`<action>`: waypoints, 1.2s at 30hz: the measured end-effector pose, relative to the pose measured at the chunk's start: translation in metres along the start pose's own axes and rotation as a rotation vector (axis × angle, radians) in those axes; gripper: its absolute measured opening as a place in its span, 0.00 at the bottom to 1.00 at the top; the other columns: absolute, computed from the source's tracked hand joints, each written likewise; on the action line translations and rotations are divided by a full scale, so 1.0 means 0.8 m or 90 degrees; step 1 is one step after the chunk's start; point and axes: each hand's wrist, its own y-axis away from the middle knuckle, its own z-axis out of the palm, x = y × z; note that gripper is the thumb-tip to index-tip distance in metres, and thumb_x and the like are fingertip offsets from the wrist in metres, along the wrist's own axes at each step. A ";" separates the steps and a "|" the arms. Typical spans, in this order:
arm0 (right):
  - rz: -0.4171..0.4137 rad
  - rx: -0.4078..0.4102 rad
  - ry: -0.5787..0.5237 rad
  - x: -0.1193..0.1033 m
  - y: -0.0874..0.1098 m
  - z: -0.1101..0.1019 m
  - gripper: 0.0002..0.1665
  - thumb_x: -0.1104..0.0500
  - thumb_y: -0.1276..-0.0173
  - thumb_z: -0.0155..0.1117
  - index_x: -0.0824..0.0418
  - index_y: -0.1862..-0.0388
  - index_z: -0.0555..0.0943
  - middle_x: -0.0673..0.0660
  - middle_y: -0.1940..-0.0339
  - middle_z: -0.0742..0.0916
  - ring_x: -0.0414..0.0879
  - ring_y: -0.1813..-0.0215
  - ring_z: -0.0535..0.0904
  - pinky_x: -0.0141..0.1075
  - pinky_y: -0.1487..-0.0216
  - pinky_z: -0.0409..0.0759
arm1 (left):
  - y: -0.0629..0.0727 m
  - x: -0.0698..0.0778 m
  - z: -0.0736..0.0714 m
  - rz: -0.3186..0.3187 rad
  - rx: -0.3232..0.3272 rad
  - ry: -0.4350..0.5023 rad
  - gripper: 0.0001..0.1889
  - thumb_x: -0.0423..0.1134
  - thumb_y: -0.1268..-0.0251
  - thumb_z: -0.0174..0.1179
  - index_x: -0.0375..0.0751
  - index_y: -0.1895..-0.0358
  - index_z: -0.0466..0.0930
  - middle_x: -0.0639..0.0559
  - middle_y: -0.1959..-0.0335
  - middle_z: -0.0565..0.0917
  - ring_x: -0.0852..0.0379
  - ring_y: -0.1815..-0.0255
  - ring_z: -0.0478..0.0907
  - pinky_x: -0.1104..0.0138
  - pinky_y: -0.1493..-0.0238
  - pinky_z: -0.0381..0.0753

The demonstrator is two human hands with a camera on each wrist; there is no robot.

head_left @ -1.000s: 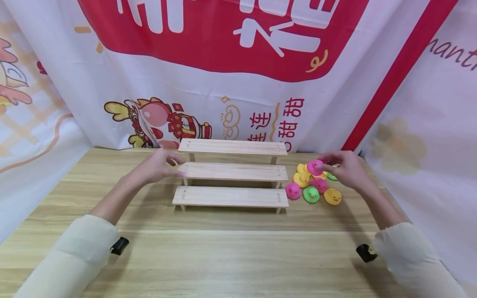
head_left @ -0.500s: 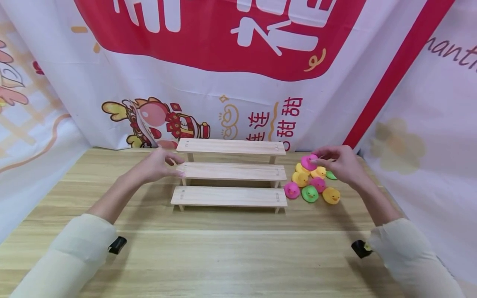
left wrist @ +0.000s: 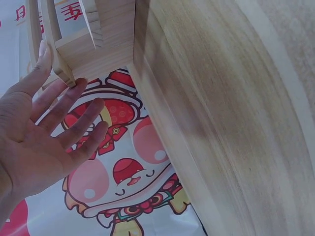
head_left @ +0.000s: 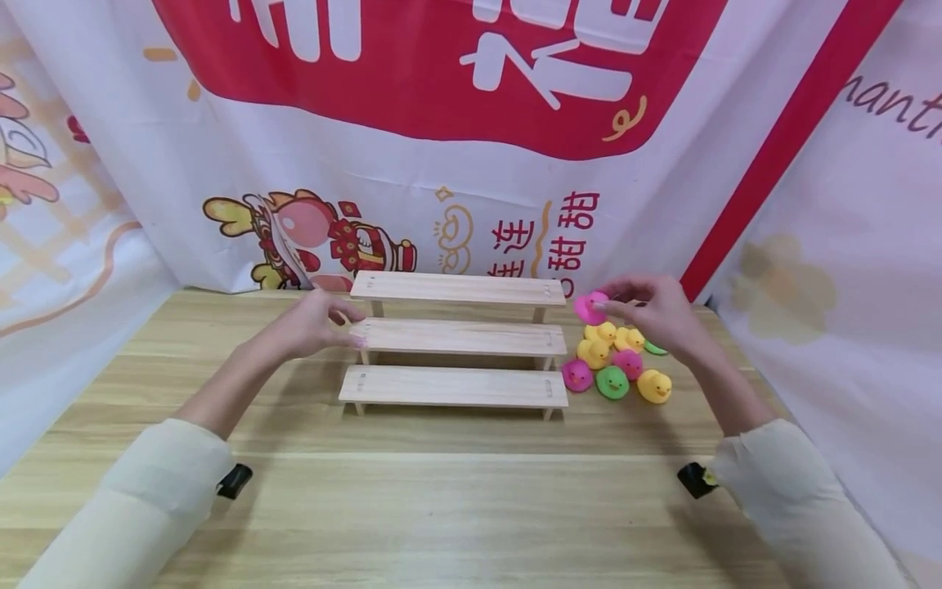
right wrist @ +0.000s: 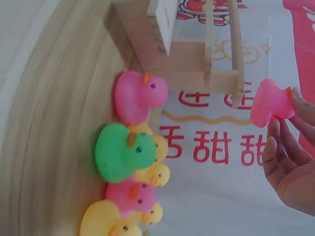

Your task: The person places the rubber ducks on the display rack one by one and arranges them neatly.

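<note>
A three-tier wooden display stand (head_left: pixel 456 337) stands at the back of the table. My left hand (head_left: pixel 316 325) grips the left end of its middle tier, with the thumb (left wrist: pixel 43 61) on one face, the index fingertip at the edge, and the other fingers spread. My right hand (head_left: pixel 657 317) pinches a pink rubber duck (right wrist: pixel 268 104) between thumb and fingers, raised just right of the top tier. Below that hand, several rubber ducks sit on the table: a pink one (right wrist: pixel 135 98), a green one (right wrist: pixel 120 152) and a yellow one (head_left: pixel 654 386) nearest the front.
The wooden table (head_left: pixel 441 507) extends in front of the stand. A printed cloth (head_left: pixel 412 180) hangs right behind it, and more cloth (head_left: pixel 846 270) closes off the right side. Another green duck (head_left: pixel 655 348) is partly hidden behind the right wrist.
My right hand has lifted the pink duck off the pile and carried it left toward the top tier. My left hand keeps its place on the stand.
</note>
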 end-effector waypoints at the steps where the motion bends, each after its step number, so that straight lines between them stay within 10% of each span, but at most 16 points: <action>1: -0.008 0.003 -0.004 -0.002 -0.002 0.001 0.23 0.49 0.29 0.73 0.63 0.44 0.86 0.62 0.51 0.89 0.56 0.54 0.81 0.32 0.61 0.84 | 0.000 0.000 -0.001 -0.001 0.000 0.000 0.26 0.41 0.40 0.77 0.30 0.42 0.85 0.34 0.44 0.86 0.33 0.40 0.79 0.41 0.39 0.79; 36: -0.080 -0.014 -0.072 -0.054 -0.063 0.056 0.20 0.52 0.32 0.76 0.62 0.47 0.88 0.59 0.57 0.89 0.52 0.55 0.82 0.35 0.58 0.82 | -0.001 0.004 0.006 0.017 0.018 0.027 0.29 0.43 0.44 0.80 0.27 0.44 0.84 0.35 0.48 0.86 0.37 0.46 0.80 0.46 0.41 0.81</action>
